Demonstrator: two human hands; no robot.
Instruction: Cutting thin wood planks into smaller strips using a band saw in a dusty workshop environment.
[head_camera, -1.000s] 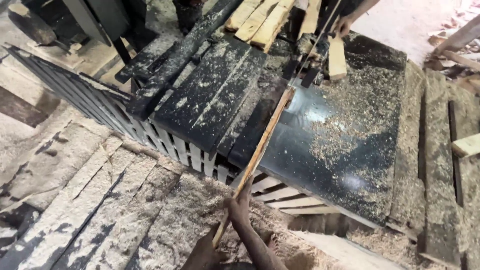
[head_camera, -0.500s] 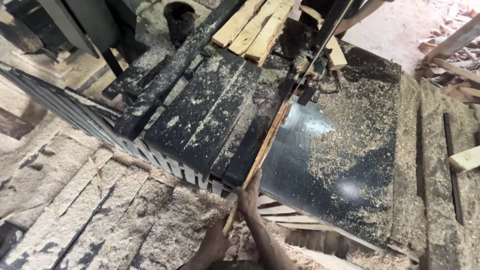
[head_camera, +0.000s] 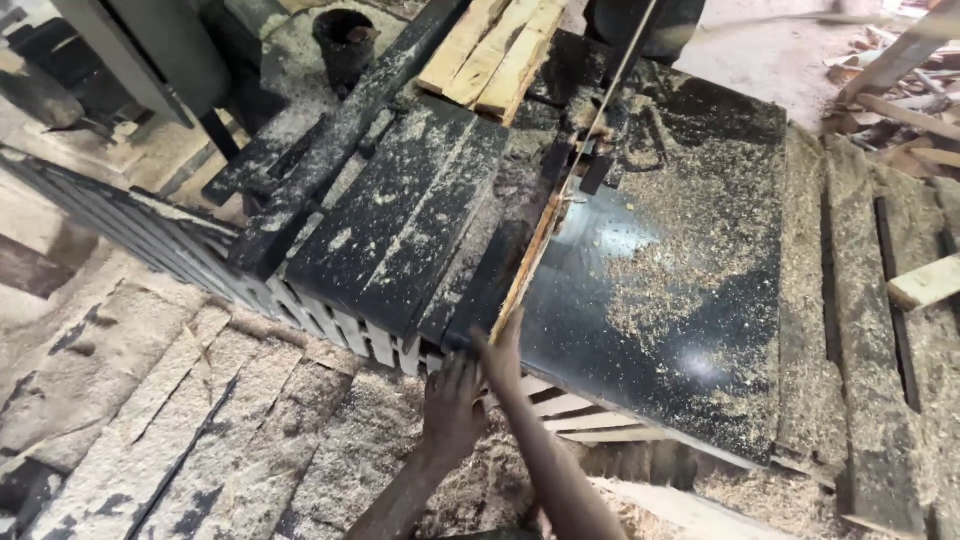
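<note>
Strip (head_camera: 528, 262): thin pale wood offcut, standing on edge along the saw blade (head_camera: 622, 62) on the dark counter (head_camera: 690, 330), near end at the counter's front edge. Judged light, springy, splintery; best taken at the near end, well back from the blade. Right hand (head_camera: 502, 358): fingers extended, tips on the strip's near end, not wrapped round it. Left hand (head_camera: 452, 410): flat, open, resting just beside on the counter's slatted edge, gripping nothing. Sawdust (head_camera: 690, 240) covers much; the strip's far end at the blade is hard to make out.
</note>
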